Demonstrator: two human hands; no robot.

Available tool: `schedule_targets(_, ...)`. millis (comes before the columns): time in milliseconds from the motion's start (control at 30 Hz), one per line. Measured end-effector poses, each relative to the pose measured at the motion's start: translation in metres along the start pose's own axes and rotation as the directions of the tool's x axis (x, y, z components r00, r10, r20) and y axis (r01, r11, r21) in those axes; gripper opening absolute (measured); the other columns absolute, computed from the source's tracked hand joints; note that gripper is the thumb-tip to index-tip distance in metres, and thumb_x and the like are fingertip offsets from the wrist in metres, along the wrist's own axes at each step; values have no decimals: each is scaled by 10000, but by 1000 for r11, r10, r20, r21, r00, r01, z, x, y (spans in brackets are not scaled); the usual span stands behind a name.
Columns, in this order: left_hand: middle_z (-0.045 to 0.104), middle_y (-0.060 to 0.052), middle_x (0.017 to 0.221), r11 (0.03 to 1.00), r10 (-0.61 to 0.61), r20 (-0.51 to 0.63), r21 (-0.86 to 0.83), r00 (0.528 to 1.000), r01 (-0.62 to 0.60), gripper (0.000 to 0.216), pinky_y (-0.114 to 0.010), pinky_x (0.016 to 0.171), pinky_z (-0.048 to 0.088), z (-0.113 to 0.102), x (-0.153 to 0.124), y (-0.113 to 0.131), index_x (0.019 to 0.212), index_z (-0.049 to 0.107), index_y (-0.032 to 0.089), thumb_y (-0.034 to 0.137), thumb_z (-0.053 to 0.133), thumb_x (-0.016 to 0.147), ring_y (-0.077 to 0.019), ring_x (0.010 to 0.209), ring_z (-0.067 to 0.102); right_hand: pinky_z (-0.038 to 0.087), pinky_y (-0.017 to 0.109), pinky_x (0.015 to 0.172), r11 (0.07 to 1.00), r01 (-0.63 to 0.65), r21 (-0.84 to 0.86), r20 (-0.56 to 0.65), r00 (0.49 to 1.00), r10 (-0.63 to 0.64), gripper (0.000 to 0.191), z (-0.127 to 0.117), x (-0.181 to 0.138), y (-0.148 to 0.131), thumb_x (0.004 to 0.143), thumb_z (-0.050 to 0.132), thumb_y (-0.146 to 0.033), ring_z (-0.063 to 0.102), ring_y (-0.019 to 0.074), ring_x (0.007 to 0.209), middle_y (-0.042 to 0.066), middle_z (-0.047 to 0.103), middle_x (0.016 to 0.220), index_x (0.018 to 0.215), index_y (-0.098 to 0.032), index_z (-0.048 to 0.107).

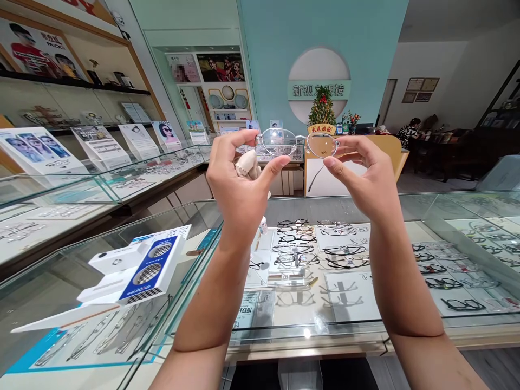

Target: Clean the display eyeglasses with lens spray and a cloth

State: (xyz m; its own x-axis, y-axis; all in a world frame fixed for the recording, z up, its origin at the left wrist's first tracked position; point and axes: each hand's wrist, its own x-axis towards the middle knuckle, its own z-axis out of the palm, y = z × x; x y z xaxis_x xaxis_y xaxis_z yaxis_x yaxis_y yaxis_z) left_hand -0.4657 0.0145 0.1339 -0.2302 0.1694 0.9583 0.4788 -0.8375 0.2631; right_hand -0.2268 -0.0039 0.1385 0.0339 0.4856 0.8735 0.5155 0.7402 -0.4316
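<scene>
A pair of thin-rimmed eyeglasses (279, 143) is held up in front of me above the glass counter. My left hand (239, 173) grips its left end, thumb under the lens, with a crumpled whitish cloth (247, 164) tucked in the palm. At the other end, my right hand (365, 173) pinches the frame near the right lens between thumb and fingers. One dark-tipped temple arm (316, 180) hangs down below the right lens.
Under my forearms is a glass display case (317, 327) holding several rows of eyeglasses (298, 249). A blue and white cardboard display (142, 271) stands on the left. Farther back are another counter (162, 189), a yellow-topped desk (365, 146) and a seated person (409, 132).
</scene>
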Motion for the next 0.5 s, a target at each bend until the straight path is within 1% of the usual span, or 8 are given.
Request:
schedule_targets(167, 745, -57, 1216, 999, -8, 16, -39, 1000, 9, 502, -552, 1161, 569, -1, 0, 0, 1216, 769, 373, 647, 936, 830, -351, 1286, 683, 639, 473, 993, 1000, -18, -2, -13, 1000, 18, 440, -1, -1, -3, 922, 844, -596, 778, 260, 1081, 55, 817, 1177, 1266, -330, 780)
schedule_targets(267, 746, -61, 1232, 999, -21, 23, -47, 1000, 22, 514, -561, 1183, 558, -1, -1, -1, 1226, 771, 373, 650, 936, 827, -359, 1320, 670, 632, 481, 1002, 1000, -29, -5, -15, 999, 29, 446, -1, -1, -4, 922, 842, -598, 774, 260, 1072, 57, 808, 1173, 1274, -332, 776)
schedule_targets(367, 754, -63, 1249, 998, -48, 29, -50, 998, 50, 533, -550, 1161, 582, 1, -2, -7, 1242, 769, 367, 667, 926, 830, -355, 1316, 683, 629, 492, 1011, 999, 18, -26, -37, 999, -19, 422, 2, -2, -5, 953, 820, -578, 767, 268, 1089, 66, 792, 1191, 1299, -344, 762)
schedule_targets(500, 770, -76, 1244, 994, -83, 42, -70, 996, 86, 573, -521, 1091, 633, 6, -3, -16, 1289, 762, 333, 675, 910, 853, -358, 1316, 708, 641, 507, 1016, 990, 104, -93, -121, 986, -115, 399, 8, -6, -11, 990, 789, -548, 744, 292, 1140, 68, 767, 1252, 1348, -381, 731)
